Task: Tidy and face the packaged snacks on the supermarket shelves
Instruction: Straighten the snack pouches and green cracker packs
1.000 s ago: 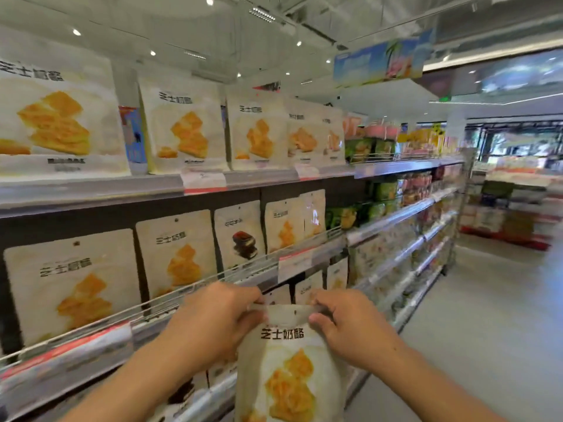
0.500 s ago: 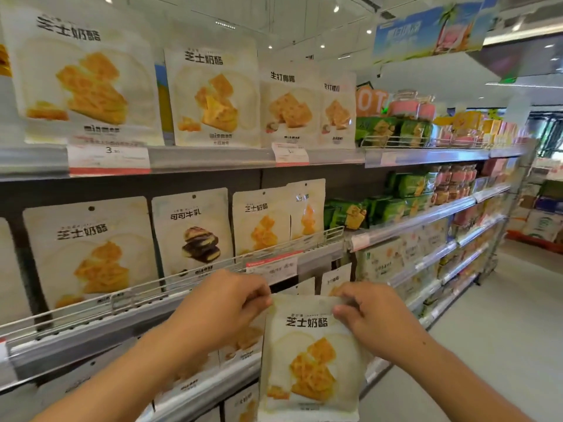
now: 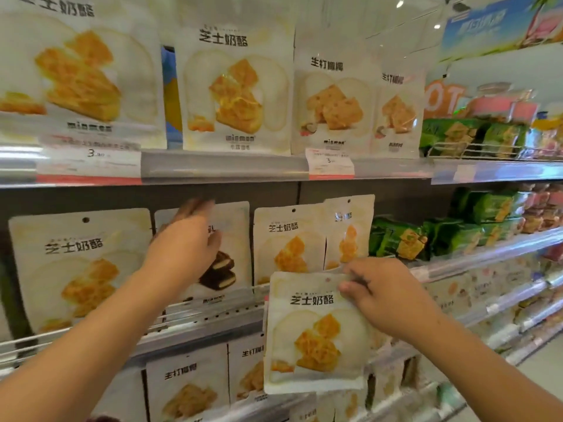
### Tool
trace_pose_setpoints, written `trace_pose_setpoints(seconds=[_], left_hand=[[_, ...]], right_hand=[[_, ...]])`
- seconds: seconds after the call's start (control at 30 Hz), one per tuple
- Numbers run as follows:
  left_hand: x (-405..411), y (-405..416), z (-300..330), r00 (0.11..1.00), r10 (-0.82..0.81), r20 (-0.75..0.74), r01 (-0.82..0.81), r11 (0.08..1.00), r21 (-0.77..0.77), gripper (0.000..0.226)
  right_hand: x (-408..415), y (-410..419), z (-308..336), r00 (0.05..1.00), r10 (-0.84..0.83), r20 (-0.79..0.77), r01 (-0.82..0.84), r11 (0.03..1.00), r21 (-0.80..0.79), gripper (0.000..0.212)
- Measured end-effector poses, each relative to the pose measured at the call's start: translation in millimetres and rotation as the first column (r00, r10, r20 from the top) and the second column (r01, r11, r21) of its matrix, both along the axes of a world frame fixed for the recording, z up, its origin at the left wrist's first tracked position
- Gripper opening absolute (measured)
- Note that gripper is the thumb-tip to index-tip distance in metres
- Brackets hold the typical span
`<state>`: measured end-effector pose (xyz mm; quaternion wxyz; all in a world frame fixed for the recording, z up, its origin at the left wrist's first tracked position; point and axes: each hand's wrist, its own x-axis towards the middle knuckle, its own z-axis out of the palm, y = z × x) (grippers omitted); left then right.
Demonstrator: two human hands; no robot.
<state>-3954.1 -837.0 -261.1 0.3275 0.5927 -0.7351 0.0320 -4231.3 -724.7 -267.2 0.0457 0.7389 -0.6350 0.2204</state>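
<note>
Head view: my right hand [image 3: 384,296] pinches a cheese pouch [image 3: 315,333] by its top corner, off the shelf; my left hand [image 3: 185,245], fingers loose, reaches the chocolate pouch [image 3: 227,269]; most rows look faced, this pouch unplaced.

Premises: retail supermarket aisle, packaged snack section.

Tiered metal shelves [image 3: 225,167] run down the aisle, carrying upright rows of identical white snack pouches [image 3: 234,86] and green-wrapped packs [image 3: 396,239]. Printed price tags [image 3: 330,162] sit in the shelf-edge strips, wire retainers [image 3: 475,147] front some tiers, and a promotional banner [image 3: 499,22] hangs overhead under recessed ceiling lights.
</note>
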Motion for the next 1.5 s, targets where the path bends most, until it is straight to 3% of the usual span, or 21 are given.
trace_pose_setpoints(seconds=[0.1,0.23,0.47,0.63,0.83,0.93,1.03,1.13,1.27,1.43,1.5], left_hand=[[1.5,-7.3,12.0,0.989,0.129,0.066,-0.133,0.990,0.052,0.057],[-5.6,-10.1,31.6,0.975,0.193,0.109,-0.210,0.962,0.173,0.019],[-9.1,30.6,31.6,0.995,0.083,0.058,-0.072,0.983,-0.166,0.012],[-10.5,57.8,45.0,0.996,0.091,0.013,-0.083,0.952,-0.296,0.009],[13.3,93.6,65.2,0.990,0.117,-0.079,-0.139,0.915,-0.378,0.004],[37.8,109.1,65.2,0.979,0.166,-0.116,-0.196,0.921,-0.336,0.013],[65.5,124.0,48.9,0.958,0.257,-0.129,-0.276,0.948,-0.159,0.002],[88.6,137.2,31.2,0.954,0.294,-0.055,-0.296,0.955,-0.035,0.009],[109.6,147.4,16.3,0.936,0.353,-0.021,-0.352,0.936,0.013,0.011],[134.4,158.2,8.0,0.938,0.344,-0.037,-0.342,0.939,0.045,0.006],[140.1,162.2,2.5,0.939,0.343,-0.023,-0.342,0.939,0.042,0.005]], right_hand=[[6.4,-22.0,9.5,0.993,0.109,0.042,-0.109,0.994,-0.017,0.024],[9.2,-45.3,18.9,0.973,0.214,0.082,-0.212,0.977,-0.033,0.014],[-4.9,-71.6,31.8,0.929,0.332,0.163,-0.316,0.942,-0.114,0.013],[-11.6,-79.2,36.6,0.909,0.369,0.192,-0.349,0.928,-0.128,0.009],[-2.8,-77.9,54.1,0.895,0.407,0.183,-0.385,0.911,-0.145,0.024],[12.8,-78.3,71.6,0.874,0.456,0.170,-0.404,0.874,-0.268,0.025],[35.3,-80.3,75.7,0.841,0.510,0.180,-0.426,0.829,-0.362,0.024],[63.0,-85.6,69.7,0.831,0.538,0.138,-0.437,0.787,-0.435,0.017],[97.9,-98.4,54.9,0.847,0.531,0.017,-0.445,0.727,-0.524,0.008],[123.6,-115.8,38.2,0.880,0.458,-0.125,-0.434,0.670,-0.602,0.018],[128.4,-125.4,36.7,0.906,0.400,-0.140,-0.400,0.696,-0.596,0.018]])
